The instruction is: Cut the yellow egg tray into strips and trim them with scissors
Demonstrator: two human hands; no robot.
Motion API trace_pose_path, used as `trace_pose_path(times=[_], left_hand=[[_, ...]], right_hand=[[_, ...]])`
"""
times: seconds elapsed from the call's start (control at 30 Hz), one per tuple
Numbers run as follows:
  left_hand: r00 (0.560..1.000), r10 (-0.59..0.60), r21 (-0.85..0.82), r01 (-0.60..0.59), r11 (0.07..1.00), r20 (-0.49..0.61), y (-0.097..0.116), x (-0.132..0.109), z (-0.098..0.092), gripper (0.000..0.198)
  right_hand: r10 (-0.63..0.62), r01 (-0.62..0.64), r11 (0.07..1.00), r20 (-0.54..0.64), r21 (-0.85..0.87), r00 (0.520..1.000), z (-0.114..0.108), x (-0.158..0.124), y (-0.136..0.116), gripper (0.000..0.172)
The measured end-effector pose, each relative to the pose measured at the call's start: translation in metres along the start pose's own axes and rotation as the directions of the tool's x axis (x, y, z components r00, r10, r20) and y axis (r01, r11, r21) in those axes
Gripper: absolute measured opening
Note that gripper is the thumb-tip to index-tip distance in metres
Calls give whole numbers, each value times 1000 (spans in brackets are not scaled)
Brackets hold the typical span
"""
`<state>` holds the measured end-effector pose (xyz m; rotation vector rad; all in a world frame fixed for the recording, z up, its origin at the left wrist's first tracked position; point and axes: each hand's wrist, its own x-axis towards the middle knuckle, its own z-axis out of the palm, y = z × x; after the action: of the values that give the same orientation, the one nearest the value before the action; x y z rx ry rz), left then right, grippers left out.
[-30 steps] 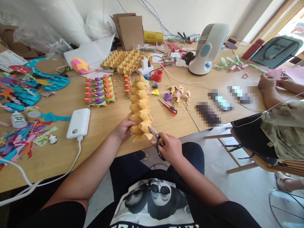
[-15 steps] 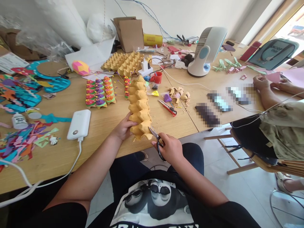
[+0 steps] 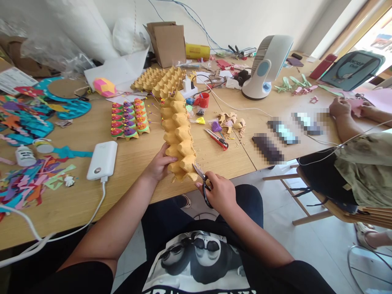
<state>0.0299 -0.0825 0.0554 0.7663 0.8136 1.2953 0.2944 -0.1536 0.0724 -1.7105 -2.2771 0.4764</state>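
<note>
My left hand (image 3: 159, 163) is closed on the left edge of a yellow egg-carton strip (image 3: 179, 136), its thumb lying over the front. The strip stands tilted above the table's near edge, its bumps facing me. In my right hand (image 3: 221, 191) is a pair of black-handled scissors (image 3: 204, 181), fingers wrapped round the handles. Their blades touch the strip's lower right edge. Painted egg-carton pieces (image 3: 129, 118) in red, purple and orange sit left of the strip. Beyond it lie larger uncut egg cartons (image 3: 159, 81).
A utility knife (image 3: 216, 139) and carton scraps (image 3: 231, 122) lie to the right. A white power bank (image 3: 102, 160) with a cable is at the left. A white fan (image 3: 265, 67) stands behind. At far right, another person's hands (image 3: 344, 108) hold pink paper.
The strip's upper end has tipped slightly left, covering the small red painted piece behind it. My right hand and the scissors have hardly moved. The other person's pink paper has shifted.
</note>
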Motion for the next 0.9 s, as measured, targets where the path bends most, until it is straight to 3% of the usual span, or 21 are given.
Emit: trace_pose_path(times=[0.27, 0.53, 0.9], left_hand=[[999, 27, 9, -27, 1000, -36, -7, 2, -6, 89], [994, -107, 17, 107, 994, -4, -3, 2, 0, 98], [996, -87, -10, 87, 996, -28, -4, 3, -3, 107]], right_hand=[[19, -19, 1000, -10, -18, 1000, 0, 0, -1, 31], [-24, 23, 998, -10, -53, 1000, 1, -1, 1, 35], [-52, 53, 996, 10, -66, 999, 1, 7, 11, 37]])
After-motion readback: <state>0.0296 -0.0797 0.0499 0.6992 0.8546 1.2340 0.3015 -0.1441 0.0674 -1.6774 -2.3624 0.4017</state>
